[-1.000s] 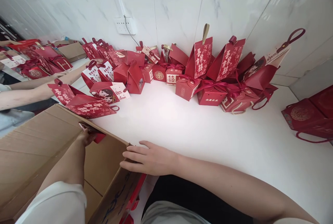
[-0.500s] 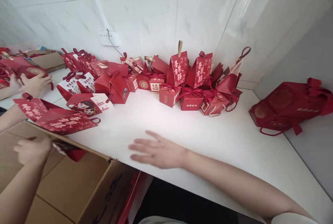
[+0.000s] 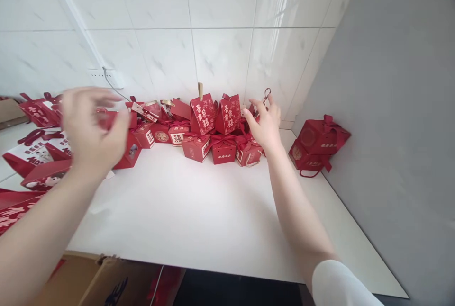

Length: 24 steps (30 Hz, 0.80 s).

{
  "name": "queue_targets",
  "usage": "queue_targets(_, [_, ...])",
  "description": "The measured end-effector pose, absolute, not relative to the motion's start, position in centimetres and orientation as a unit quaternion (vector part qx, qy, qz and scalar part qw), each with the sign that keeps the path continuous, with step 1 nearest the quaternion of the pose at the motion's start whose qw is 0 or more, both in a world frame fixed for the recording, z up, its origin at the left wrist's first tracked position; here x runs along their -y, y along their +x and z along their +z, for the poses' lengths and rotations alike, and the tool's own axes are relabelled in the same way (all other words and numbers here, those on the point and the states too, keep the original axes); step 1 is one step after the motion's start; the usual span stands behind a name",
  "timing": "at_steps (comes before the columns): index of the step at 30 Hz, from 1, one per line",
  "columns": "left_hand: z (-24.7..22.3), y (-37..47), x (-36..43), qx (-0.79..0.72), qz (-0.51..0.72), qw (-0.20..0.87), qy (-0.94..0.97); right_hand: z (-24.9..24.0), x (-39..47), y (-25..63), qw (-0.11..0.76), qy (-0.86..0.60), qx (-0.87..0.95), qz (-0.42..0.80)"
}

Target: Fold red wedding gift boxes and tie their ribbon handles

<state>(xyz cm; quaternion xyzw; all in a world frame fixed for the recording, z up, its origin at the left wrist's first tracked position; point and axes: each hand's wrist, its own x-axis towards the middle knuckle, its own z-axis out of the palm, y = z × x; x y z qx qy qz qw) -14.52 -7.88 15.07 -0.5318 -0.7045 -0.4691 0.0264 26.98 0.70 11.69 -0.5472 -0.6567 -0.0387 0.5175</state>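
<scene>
My left hand [image 3: 94,130], blurred by motion, hangs in front of the red gift boxes at the left, thumb and fingers apart with nothing seen in them. Behind it, a red box with a small window [image 3: 132,152] is partly covered. My right hand [image 3: 265,126] has its fingers spread at the right end of the row, near the dark ribbon loop [image 3: 268,92] of a box it mostly hides. Whether the fingertips touch that box I cannot tell. Beside this hand, a peaked red gift box [image 3: 230,115] stands above a red box with a bow [image 3: 223,149].
Two stacked red boxes [image 3: 316,147] stand by the grey panel [image 3: 384,145] at the right. An open cardboard box [image 3: 103,277] sits below the front edge of the white table [image 3: 199,216]. A wall socket [image 3: 106,77] with a cable is behind.
The view has swung right. My left hand has risen out of the cardboard box to above the table. My right hand has moved forward from the bare tabletop to the boxes at the row's right end.
</scene>
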Motion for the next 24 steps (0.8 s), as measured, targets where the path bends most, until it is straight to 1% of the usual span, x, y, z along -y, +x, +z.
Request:
queue_targets(1, [17.2,-9.8,7.5,0.654,-0.447,0.055,-0.608,11.6,-1.8,26.9,0.512,-0.561,0.649,-0.043])
queue_targets(2, [19.2,-5.5,7.2,0.608,-0.418,0.059,-0.673,11.4,-2.9,26.7,0.508,-0.578,0.637,-0.043])
queue_targets(3, [20.7,-1.9,7.1,0.571,-0.385,0.036,-0.724,11.2,-3.8,26.6,0.506,-0.601,0.618,-0.038])
queue_targets(4, [21.8,0.9,7.2,0.54,-0.357,-0.014,-0.763,11.0,-4.7,26.7,0.506,-0.628,0.591,-0.024])
queue_targets(5, [22.4,2.8,7.3,0.512,-0.356,-0.075,-0.778,10.7,-5.3,26.8,0.509,-0.652,0.562,-0.004])
queue_targets(7, [22.3,4.5,8.0,0.463,-0.348,-0.191,-0.792,10.1,-6.0,27.6,0.513,-0.68,0.523,0.03])
queue_targets(9, [21.1,4.5,8.8,0.438,-0.311,-0.282,-0.795,9.3,-5.9,29.1,0.535,-0.68,0.501,0.029])
queue_targets(12, [19.6,3.7,9.8,0.423,-0.19,-0.353,-0.813,8.3,-5.0,31.8,0.588,-0.64,0.495,-0.012])
queue_targets(15, [19.2,3.6,10.1,0.416,-0.13,-0.344,-0.832,8.5,-3.7,33.9,0.608,-0.607,0.51,-0.034])
queue_targets(20, [19.3,3.3,9.2,0.456,-0.14,-0.312,-0.821,12.0,0.4,34.1,0.638,-0.507,0.576,-0.062])
queue_targets(22, [19.0,3.0,8.6,0.491,-0.145,-0.281,-0.812,13.5,2.7,33.4,0.62,-0.474,0.625,-0.007])
queue_targets(24, [18.5,2.9,8.0,0.525,-0.156,-0.229,-0.805,14.5,4.8,32.6,0.561,-0.455,0.685,0.097])
